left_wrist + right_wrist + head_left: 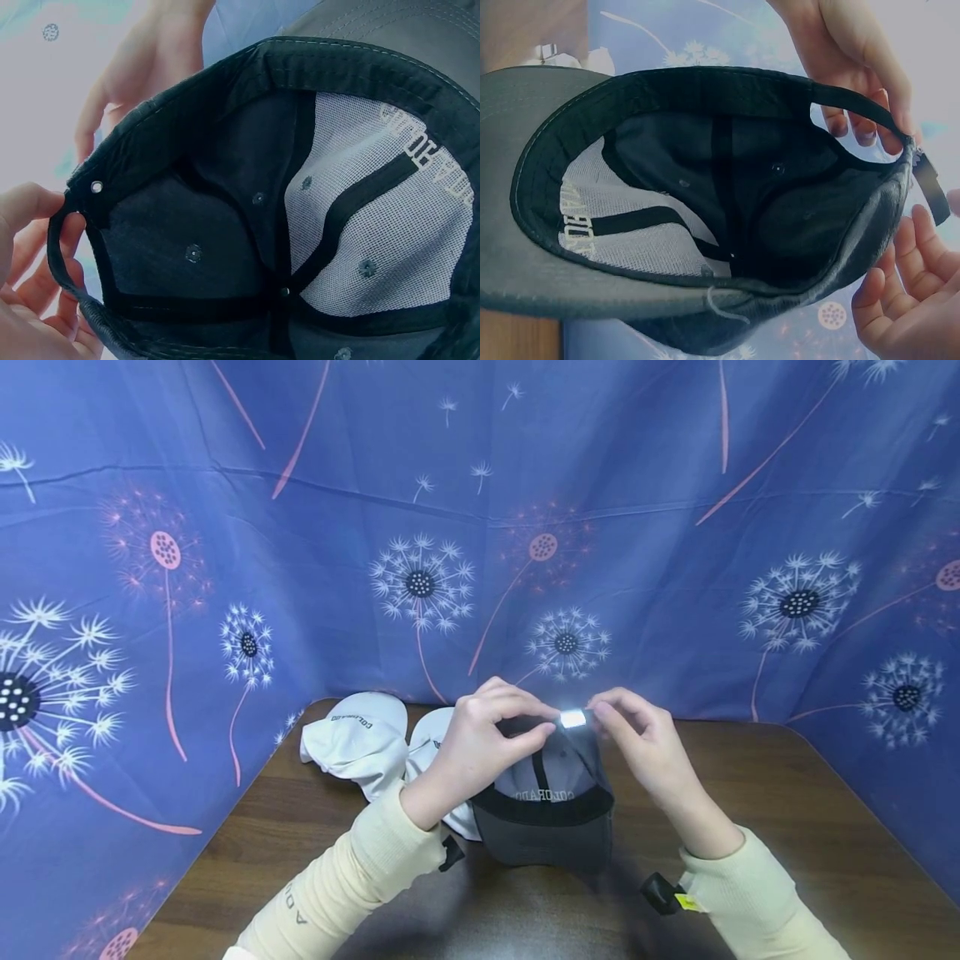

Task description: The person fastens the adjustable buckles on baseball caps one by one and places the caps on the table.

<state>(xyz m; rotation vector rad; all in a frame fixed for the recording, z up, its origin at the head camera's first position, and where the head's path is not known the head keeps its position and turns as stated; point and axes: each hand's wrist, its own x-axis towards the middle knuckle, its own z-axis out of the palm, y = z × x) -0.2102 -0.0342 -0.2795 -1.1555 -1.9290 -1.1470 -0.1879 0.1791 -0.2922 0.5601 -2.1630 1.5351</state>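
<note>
One dark cap's (772, 195) strap end (933, 191) — right wrist view only, seemingly

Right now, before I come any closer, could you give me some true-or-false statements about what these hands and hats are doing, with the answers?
1. The left hand and the right hand are both at the back of the gray cap. True.
2. The blue curtain has a dandelion pattern. True.
3. The gray cap's brim points toward the blue curtain. False: it points away from it.
4. Two white caps lie to the right of the gray cap. False: they lie to its left.
5. The table is plain white. False: it is brown with a wood grain.
6. The left sleeve carries lettering. True.
</note>
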